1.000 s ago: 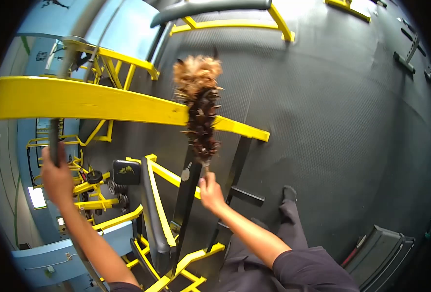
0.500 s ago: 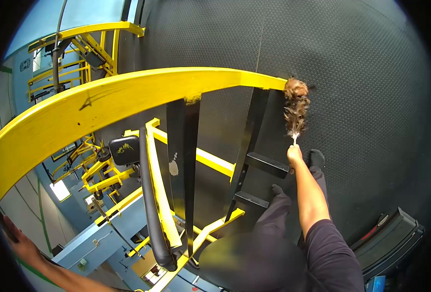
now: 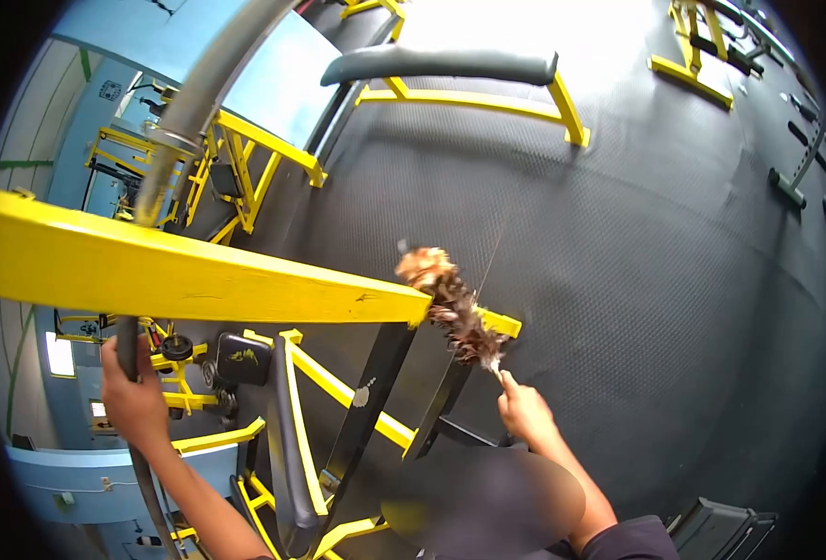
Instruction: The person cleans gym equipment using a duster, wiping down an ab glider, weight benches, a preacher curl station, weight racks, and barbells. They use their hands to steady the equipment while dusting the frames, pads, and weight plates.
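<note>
In the head view, my right hand [image 3: 525,411] is closed around the thin handle of a brown feather duster [image 3: 455,313]. The feathers point up and left, and lie against the end of a yellow beam [image 3: 198,275] of a gym machine. On the left, my left hand [image 3: 138,397] has its fingers wrapped round a dark metal bar [image 3: 127,343] just below that beam. A thicker grey bar with a collar [image 3: 175,140] rises above the beam.
Beneath the beam stand black uprights [image 3: 371,387] and a black padded backrest [image 3: 296,448]. A black-topped bench [image 3: 441,65] with yellow legs is farther off on the textured black floor [image 3: 618,308]. More yellow machines [image 3: 702,65] stand at the top right.
My view has tilted up toward the room. The duster has gone from the curved beam's far tip to a beam end nearer the middle. My left hand now grips the bar.
</note>
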### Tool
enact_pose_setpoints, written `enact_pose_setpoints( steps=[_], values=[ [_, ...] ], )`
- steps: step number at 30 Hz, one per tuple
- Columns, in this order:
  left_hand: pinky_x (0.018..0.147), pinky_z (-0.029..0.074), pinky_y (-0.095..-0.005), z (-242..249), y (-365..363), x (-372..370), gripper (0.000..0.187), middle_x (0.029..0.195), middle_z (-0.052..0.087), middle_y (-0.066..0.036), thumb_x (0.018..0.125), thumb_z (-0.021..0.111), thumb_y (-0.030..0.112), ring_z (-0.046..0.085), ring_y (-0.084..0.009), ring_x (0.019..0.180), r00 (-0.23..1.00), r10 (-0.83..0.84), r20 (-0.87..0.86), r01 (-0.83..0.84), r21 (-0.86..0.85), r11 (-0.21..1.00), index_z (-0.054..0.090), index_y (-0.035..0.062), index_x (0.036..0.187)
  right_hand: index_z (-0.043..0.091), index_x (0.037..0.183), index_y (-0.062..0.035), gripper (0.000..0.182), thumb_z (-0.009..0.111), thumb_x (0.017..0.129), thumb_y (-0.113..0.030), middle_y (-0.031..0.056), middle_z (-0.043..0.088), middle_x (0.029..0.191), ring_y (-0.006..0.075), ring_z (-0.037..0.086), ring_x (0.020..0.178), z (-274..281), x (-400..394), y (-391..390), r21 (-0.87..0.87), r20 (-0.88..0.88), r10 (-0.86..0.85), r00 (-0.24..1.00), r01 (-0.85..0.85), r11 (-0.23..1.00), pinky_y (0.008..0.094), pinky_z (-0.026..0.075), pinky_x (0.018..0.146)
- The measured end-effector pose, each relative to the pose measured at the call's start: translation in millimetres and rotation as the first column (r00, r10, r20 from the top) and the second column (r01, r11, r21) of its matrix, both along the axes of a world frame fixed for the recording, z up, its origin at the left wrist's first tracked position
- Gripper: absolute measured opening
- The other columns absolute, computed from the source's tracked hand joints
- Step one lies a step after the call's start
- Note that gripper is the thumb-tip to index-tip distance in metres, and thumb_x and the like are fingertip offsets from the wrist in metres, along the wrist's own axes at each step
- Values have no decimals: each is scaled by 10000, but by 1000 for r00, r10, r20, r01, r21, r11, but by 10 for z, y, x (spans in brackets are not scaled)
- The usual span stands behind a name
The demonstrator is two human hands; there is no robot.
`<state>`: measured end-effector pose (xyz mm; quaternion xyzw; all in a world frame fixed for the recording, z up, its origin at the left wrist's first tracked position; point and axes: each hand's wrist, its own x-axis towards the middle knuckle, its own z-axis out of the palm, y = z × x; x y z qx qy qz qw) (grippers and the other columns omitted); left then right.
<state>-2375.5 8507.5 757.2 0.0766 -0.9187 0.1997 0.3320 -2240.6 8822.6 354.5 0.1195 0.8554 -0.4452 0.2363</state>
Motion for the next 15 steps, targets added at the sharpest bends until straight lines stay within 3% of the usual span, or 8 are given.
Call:
enact_pose_setpoints(
  steps=[1, 6, 9, 10, 12, 13, 14, 15],
  values=[
    [633, 471, -468, -8, -18, -6, 386, 898, 687, -131, 932, 599, 492, 643, -407, 790, 999, -28, -24, 26, -75, 997, 590, 140, 1090, 524, 1342, -92, 469, 505, 887, -201, 266, 662, 903, 425, 659, 809, 257, -137, 160, 0, -80, 35, 996, -35, 999, 518, 526, 761],
    [659, 478, -479, 0, 37, 25, 405, 916, 695, -110, 906, 618, 514, 641, -401, 833, 1000, 14, -2, -14, -26, 1000, 601, 147, 1075, 622, 1255, -127, 391, 529, 883, -204, 200, 682, 919, 383, 667, 809, 1441, -689, 755, -2, -336, 168, 927, -179, 984, 474, 544, 758],
    [698, 477, -466, -27, -40, 14, 347, 965, 679, -115, 913, 633, 456, 635, -379, 862, 1000, -24, -7, 24, 19, 1000, 615, 139, 1055, 641, 1232, -100, 373, 552, 876, -168, 207, 681, 933, 382, 664, 784, 2060, -946, 961, -131, -481, 152, 863, -242, 961, 448, 538, 703],
    [698, 477, -466, -52, -14, -3, 347, 965, 679, -115, 913, 633, 456, 635, -379, 862, 1000, -21, 3, 21, 16, 1000, 615, 139, 1055, 638, 1234, -79, 380, 549, 872, -151, 205, 671, 851, 347, 660, 695, 2187, -1023, 999, -192, -530, 121, 840, -257, 947, 414, 522, 661],
    [807, 449, -432, -223, 151, -31, 299, 1025, 599, -155, 926, 621, 336, 579, -336, 927, 879, -345, -329, 305, -167, 938, 611, 62, 1045, 629, 1238, -51, 389, 541, 866, -128, 185, 641, 744, 293, 628, 601, 2408, -1182, 1096, -306, -445, 140, 885, -297, 905, 384, 505, 634],
    [921, 407, -408, -523, 110, 8, 374, 1088, 512, -182, 938, 572, 319, 505, -306, 1013, 778, -431, -457, 420, -131, 898, 579, -4, 1126, 625, 1232, -24, 386, 538, 866, -108, 162, 613, 678, 246, 591, 544, 2392, -1230, 1103, -331, -453, 133, 882, -305, 893, 359, 489, 609],
    [974, 356, -443, -1058, 208, -55, 483, 1127, 469, -187, 921, 553, 341, 461, -287, 1050, 621, -637, -457, 710, -17, 704, 508, -46, 1207, 625, 1232, -24, 386, 538, 866, -108, 162, 613, 678, 246, 591, 544, 2282, -1300, 1132, -334, -423, 144, 895, -302, 893, 359, 489, 609],
    [1041, 313, -452, -1327, 481, -104, 611, 1227, 455, -200, 915, 533, 380, 448, -284, 1144, 651, -594, -472, 743, 239, 625, 388, -50, 1325, 625, 1231, -21, 382, 538, 871, -111, 162, 618, 690, 238, 598, 555, 2185, -1343, 1128, -354, -355, 193, 914, -323, 878, 353, 490, 610]
  ],
)
